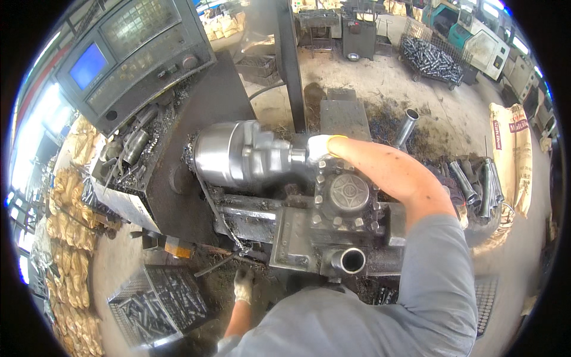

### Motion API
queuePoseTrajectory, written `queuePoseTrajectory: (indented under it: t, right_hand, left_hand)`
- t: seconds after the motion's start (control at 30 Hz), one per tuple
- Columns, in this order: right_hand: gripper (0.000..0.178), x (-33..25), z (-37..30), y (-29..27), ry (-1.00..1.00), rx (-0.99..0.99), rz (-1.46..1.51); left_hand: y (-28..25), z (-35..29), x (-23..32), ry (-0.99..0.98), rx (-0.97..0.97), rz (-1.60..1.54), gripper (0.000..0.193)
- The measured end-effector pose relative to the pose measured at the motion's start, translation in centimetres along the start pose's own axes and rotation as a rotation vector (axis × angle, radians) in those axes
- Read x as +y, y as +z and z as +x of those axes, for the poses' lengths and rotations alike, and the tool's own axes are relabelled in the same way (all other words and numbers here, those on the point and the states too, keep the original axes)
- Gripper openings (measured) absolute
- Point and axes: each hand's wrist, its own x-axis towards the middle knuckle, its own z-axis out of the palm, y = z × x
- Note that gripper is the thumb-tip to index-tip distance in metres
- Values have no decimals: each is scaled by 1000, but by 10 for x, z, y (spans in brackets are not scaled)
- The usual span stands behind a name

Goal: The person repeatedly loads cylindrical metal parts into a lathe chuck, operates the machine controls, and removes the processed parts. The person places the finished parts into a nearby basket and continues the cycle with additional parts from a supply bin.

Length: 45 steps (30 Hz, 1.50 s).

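Note:
My right hand [321, 147], in a white glove with a yellow cuff, reaches across the lathe. Its fingers look closed at the end of a short shiny metal tube [297, 156], which sticks out of the jaws of the large chuck [223, 153]. The jaws are blurred. Just right of the tube stands the tool turret [348, 193], a dark block ringed with bolts, under my forearm. Low at my side hangs my left hand [243, 287], in a pale soiled glove, near a dark metal bar [217, 263]; its fingers are not clear enough to read.
A control panel with a blue screen [88, 66] rises at the left. Below it stands a wire crate [157, 306] of metal pieces. Several metal tubes [489, 184] and a paper sack [511, 160] are at the right. A mesh cart [433, 58] of parts stands farther back.

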Motion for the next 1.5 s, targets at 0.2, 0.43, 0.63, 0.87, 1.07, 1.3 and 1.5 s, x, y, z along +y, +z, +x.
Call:
queuePoseTrajectory:
  t: [0.2,0.43,0.63,0.87,1.07,1.3,1.5]
  right_hand:
    - [35,186,-120,-16,417,55,743]
    - [55,44,-36,2,83,366,313]
    - [26,68,-82,-53,467,93,-317]
    - [59,-33,-43,-60,77,105,31]
    - [50,-19,5,-30,40,-139,-90]
    - [27,6,13,-5,114,-235,622]
    - [52,-1,-82,-45,300,-2,-413]
  left_hand:
    - [-52,-37,-41,-302,-1,-165,21]
    - [-40,4,11,18,21,263,21]
    - [-27,-18,105,93,-12,72,23]
    - [-13,15,277,1044,131,449,66]
    - [22,105,403,1376,175,704,92]
    - [32,128,425,1393,295,734,85]
    - [31,143,416,1458,365,538,83]
